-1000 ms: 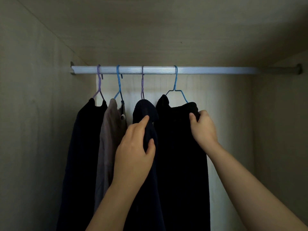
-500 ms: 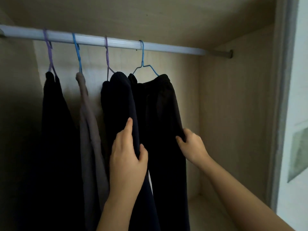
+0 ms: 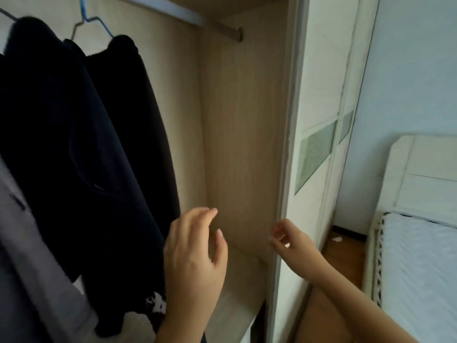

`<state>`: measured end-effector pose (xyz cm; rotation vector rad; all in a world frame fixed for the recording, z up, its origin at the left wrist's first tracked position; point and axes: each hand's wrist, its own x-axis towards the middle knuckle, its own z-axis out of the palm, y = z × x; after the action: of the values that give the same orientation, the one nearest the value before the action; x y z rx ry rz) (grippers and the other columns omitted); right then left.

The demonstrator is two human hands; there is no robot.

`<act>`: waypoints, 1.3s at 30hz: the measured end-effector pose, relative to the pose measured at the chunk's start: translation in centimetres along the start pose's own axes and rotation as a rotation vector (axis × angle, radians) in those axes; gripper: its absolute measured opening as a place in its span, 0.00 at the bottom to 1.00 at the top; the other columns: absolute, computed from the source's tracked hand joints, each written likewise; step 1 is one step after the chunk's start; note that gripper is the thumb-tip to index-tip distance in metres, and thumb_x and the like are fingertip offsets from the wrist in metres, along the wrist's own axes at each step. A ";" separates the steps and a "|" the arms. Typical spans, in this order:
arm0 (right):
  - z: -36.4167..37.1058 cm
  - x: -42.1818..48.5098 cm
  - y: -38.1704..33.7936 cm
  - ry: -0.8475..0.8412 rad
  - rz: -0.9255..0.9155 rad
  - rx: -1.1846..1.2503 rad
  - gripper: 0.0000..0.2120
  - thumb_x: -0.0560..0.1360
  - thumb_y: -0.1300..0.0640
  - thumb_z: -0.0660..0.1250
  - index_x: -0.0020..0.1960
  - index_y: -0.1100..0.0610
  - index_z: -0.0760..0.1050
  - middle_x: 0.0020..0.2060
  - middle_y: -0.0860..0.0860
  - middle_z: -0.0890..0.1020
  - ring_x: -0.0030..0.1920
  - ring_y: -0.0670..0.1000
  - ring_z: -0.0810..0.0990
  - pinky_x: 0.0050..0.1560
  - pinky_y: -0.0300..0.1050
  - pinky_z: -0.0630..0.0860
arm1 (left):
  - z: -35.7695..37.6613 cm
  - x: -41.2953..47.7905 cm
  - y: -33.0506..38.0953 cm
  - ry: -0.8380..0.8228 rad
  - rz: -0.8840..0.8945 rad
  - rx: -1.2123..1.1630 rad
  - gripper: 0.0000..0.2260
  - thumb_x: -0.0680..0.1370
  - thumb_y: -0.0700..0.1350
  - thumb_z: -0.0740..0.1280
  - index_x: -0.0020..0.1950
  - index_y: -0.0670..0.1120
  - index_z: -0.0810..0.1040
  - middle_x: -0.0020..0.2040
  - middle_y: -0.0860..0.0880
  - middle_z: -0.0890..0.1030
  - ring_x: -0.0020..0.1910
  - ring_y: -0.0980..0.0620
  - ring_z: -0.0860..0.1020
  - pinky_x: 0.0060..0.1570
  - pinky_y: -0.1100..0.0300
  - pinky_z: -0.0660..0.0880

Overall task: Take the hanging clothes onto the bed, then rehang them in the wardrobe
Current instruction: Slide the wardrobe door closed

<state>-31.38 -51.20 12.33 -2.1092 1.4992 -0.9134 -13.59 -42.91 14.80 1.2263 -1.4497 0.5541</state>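
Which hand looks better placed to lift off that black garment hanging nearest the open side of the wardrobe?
Probably the left hand: it hovers open right beside the black garment on the blue hanger. The right hand is empty too, but sits farther off, by the wardrobe's front edge.

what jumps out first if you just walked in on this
Two bare hands hang empty in the open wardrobe: the left hand beside the clothes, the right hand by the door frame. Left of them, dark clothes hang from a blue hanger on the rail. At far right stands a white bed.
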 end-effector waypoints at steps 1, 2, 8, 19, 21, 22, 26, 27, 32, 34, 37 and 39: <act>-0.9 0.1 1.1 0.021 0.038 0.020 0.06 0.75 0.57 0.63 0.50 0.52 0.66 0.43 0.48 0.77 0.41 0.46 0.75 0.43 0.33 0.70 | 1.1 -0.1 0.0 -0.047 -0.031 -0.049 0.12 0.73 0.44 0.61 0.56 0.44 0.74 0.51 0.45 0.79 0.51 0.52 0.74 0.52 0.63 0.69; -1.7 0.4 2.0 0.040 0.078 0.030 0.08 0.76 0.56 0.63 0.52 0.52 0.67 0.46 0.49 0.78 0.42 0.48 0.76 0.45 0.38 0.72 | 2.1 -0.1 -0.1 -0.084 -0.074 -0.086 0.13 0.73 0.46 0.61 0.56 0.44 0.75 0.51 0.46 0.79 0.52 0.53 0.74 0.53 0.64 0.69; -5.5 5.7 4.7 0.163 0.132 0.101 0.24 0.75 0.51 0.64 0.67 0.57 0.62 0.58 0.53 0.76 0.49 0.49 0.76 0.50 0.45 0.74 | 6.5 0.7 -1.6 -0.232 -0.292 -0.115 0.15 0.72 0.44 0.69 0.57 0.42 0.76 0.52 0.47 0.78 0.51 0.52 0.76 0.48 0.71 0.67; -3.2 17.8 6.2 0.288 0.218 0.028 0.24 0.69 0.45 0.68 0.53 0.60 0.63 0.51 0.57 0.73 0.48 0.58 0.75 0.45 0.52 0.72 | 11.8 -2.3 -6.0 -0.415 -0.617 -0.139 0.11 0.74 0.39 0.66 0.56 0.47 0.75 0.52 0.52 0.78 0.47 0.62 0.75 0.44 0.69 0.69; -2.4 17.8 6.5 0.351 0.243 -0.001 0.21 0.69 0.47 0.67 0.48 0.59 0.62 0.46 0.56 0.73 0.42 0.57 0.73 0.40 0.49 0.69 | 11.6 -3.0 -6.8 -0.429 -0.644 -0.119 0.11 0.75 0.39 0.66 0.56 0.47 0.75 0.51 0.52 0.78 0.46 0.63 0.75 0.46 0.68 0.69; -2.1 17.8 6.6 0.379 0.241 -0.025 0.21 0.68 0.47 0.67 0.47 0.59 0.62 0.44 0.56 0.72 0.40 0.57 0.73 0.39 0.49 0.69 | 11.5 -3.4 -7.0 -0.439 -0.656 -0.112 0.11 0.75 0.39 0.65 0.56 0.48 0.75 0.50 0.53 0.78 0.46 0.64 0.74 0.46 0.69 0.68; -2.0 17.9 6.7 0.407 0.242 -0.090 0.21 0.68 0.46 0.67 0.46 0.59 0.62 0.42 0.56 0.72 0.38 0.58 0.72 0.38 0.48 0.67 | 10.7 -5.2 -7.2 -0.482 -0.735 -0.124 0.10 0.75 0.39 0.65 0.54 0.50 0.74 0.48 0.56 0.78 0.48 0.63 0.76 0.51 0.68 0.72; -2.0 17.9 6.8 0.409 0.246 -0.095 0.21 0.68 0.46 0.67 0.46 0.59 0.62 0.42 0.56 0.73 0.38 0.58 0.73 0.38 0.49 0.68 | 10.5 -5.7 -7.1 -0.491 -0.743 -0.121 0.10 0.75 0.39 0.65 0.53 0.51 0.73 0.48 0.56 0.78 0.48 0.63 0.76 0.51 0.68 0.72; -1.8 17.2 6.2 0.406 0.254 -0.094 0.21 0.66 0.46 0.67 0.46 0.59 0.62 0.45 0.59 0.75 0.39 0.59 0.73 0.39 0.50 0.70 | 8.7 -7.0 -6.4 -0.481 -0.752 -0.122 0.09 0.76 0.39 0.65 0.50 0.54 0.72 0.46 0.61 0.76 0.46 0.64 0.76 0.45 0.77 0.71; -1.6 16.5 5.6 0.406 0.255 -0.097 0.21 0.67 0.46 0.67 0.47 0.59 0.62 0.46 0.59 0.75 0.40 0.58 0.72 0.40 0.50 0.70 | 7.7 -7.4 -6.0 -0.470 -0.721 -0.123 0.11 0.75 0.39 0.65 0.49 0.55 0.72 0.47 0.61 0.77 0.52 0.67 0.74 0.48 0.76 0.71; -0.9 14.7 4.2 0.399 0.238 -0.100 0.22 0.68 0.46 0.67 0.50 0.61 0.64 0.48 0.60 0.75 0.42 0.61 0.74 0.40 0.50 0.68 | 5.8 -8.0 -5.2 -0.459 -0.677 -0.122 0.10 0.75 0.39 0.65 0.51 0.53 0.74 0.47 0.61 0.77 0.53 0.71 0.71 0.49 0.77 0.69; -0.4 13.2 2.9 0.395 0.220 -0.106 0.24 0.68 0.46 0.66 0.52 0.63 0.65 0.49 0.60 0.75 0.46 0.63 0.76 0.40 0.50 0.67 | 4.4 -8.3 -4.6 -0.434 -0.642 -0.112 0.08 0.75 0.42 0.64 0.53 0.51 0.75 0.47 0.62 0.77 0.53 0.71 0.72 0.50 0.75 0.69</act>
<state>-30.85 -64.54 14.43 -1.8554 1.9679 -1.2394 -12.52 -45.17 4.67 1.6829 -1.3003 -0.2406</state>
